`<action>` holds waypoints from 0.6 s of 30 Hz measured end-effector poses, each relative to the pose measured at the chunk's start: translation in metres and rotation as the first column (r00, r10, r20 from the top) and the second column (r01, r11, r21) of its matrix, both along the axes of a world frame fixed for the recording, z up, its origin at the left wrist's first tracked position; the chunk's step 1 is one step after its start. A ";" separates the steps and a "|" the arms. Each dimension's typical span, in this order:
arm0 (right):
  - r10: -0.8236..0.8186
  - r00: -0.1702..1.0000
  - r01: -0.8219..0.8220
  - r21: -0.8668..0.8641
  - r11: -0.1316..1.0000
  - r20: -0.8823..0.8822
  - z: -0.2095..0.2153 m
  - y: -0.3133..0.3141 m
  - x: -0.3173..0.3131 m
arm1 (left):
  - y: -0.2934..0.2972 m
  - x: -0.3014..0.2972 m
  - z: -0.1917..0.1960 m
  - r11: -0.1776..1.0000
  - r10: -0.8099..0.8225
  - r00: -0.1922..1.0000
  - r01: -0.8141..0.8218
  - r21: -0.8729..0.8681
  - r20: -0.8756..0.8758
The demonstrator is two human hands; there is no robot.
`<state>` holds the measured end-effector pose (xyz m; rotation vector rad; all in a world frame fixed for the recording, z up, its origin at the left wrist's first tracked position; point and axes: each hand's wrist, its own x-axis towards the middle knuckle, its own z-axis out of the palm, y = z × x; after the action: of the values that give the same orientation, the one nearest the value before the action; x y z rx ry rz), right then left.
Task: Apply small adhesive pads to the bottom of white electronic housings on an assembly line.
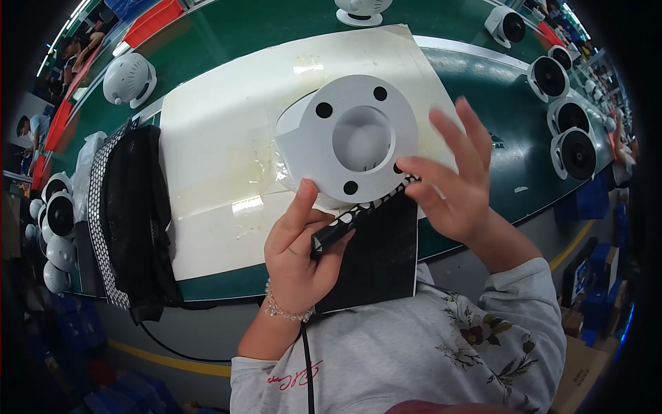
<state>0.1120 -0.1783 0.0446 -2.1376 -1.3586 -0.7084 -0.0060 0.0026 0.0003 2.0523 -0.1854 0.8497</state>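
Note:
A white fan [321, 148] lies upside down before me, its round base [407, 127] facing up with a large hole in the middle. Several black round pads [380, 94] sit around the base. My left hand [301, 252] is closed around a rolled black sheet [338, 231] with white round spots, and its thumb touches the base's near edge. With its index fingertip on the pad [398, 168] at the near right, my right hand [452, 183] has its other fingers spread; I see nothing held in it.
Under the fan lies a cream sheet [207, 138] with clear tape on it, over a green bench [476, 103]. Black mesh bags [134, 207] are piled at the left. White fans [129, 79] stand along the bench, several more at the right [576, 152].

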 end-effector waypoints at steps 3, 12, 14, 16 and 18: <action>-0.060 0.985 0.048 0.072 0.996 0.161 -0.001 -0.002 0.006 | -0.001 0.000 -0.002 1.000 0.010 1.000 -0.010 -0.022 0.005; 0.232 0.954 -0.262 -0.149 0.953 -0.192 0.065 0.056 0.056 | 0.009 -0.006 -0.013 0.997 -0.048 0.994 0.053 -0.050 0.097; 0.278 0.763 -0.379 -0.056 0.924 -0.583 0.079 0.068 0.072 | 0.014 -0.011 -0.017 0.991 -0.083 0.990 0.093 -0.091 0.112; 0.191 0.549 -0.272 0.042 0.961 -0.814 0.089 0.084 0.094 | 0.013 -0.013 -0.008 0.994 -0.067 0.994 0.074 -0.079 0.091; 0.227 0.483 -0.198 0.147 0.969 -0.846 0.088 0.101 0.119 | 0.013 -0.015 -0.002 0.993 -0.081 0.995 0.086 -0.077 0.062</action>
<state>0.2312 -0.0777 0.1327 -1.7837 -0.9608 0.4514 -0.0213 0.0151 -0.0014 1.9338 -0.2639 0.8528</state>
